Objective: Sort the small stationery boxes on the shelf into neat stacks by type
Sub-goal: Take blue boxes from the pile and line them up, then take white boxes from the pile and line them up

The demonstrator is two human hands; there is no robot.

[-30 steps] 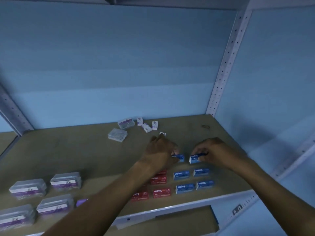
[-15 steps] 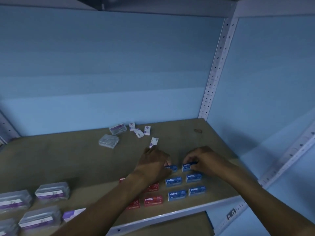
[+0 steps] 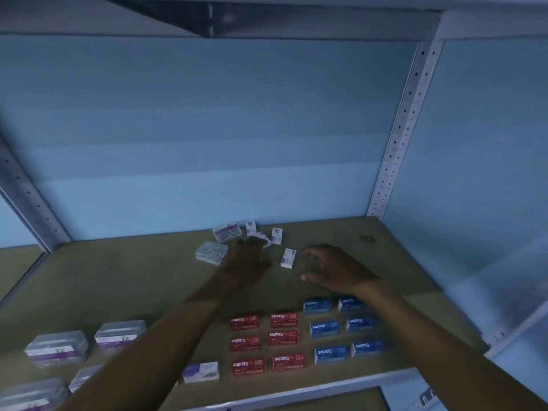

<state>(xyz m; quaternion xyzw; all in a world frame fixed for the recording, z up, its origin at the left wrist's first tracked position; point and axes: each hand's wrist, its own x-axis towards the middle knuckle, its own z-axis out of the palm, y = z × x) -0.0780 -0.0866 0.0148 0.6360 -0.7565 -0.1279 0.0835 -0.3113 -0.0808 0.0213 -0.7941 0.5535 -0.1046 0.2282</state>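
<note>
From the head view, your hands are both reaching toward the back of the shelf (image 3: 118, 280), past the sorted rows: the red staple boxes (image 3: 268, 344) and blue staple boxes (image 3: 341, 326) lie in tidy grids near the front edge, behind your wrists. What remains unsorted is the loose cluster at the back: the small white-and-purple boxes (image 3: 267, 232), the clear cases (image 3: 219, 243), and one lone small white box (image 3: 288, 258) lying nearer you. That lone box sits in the gap between your hands, just beside your left hand (image 3: 247, 265) and a little farther from your right hand (image 3: 335, 272); its long axis runs roughly front to back, tilted slightly. Your right hand is empty, fingers curled and spread with the thumb apart, palm facing the box; your left hand is blurred, fingers extended toward the cluster, and seems to hold nothing, though you cannot tell for sure. Judging by position, either hand could take the lone box across its short sides
</note>
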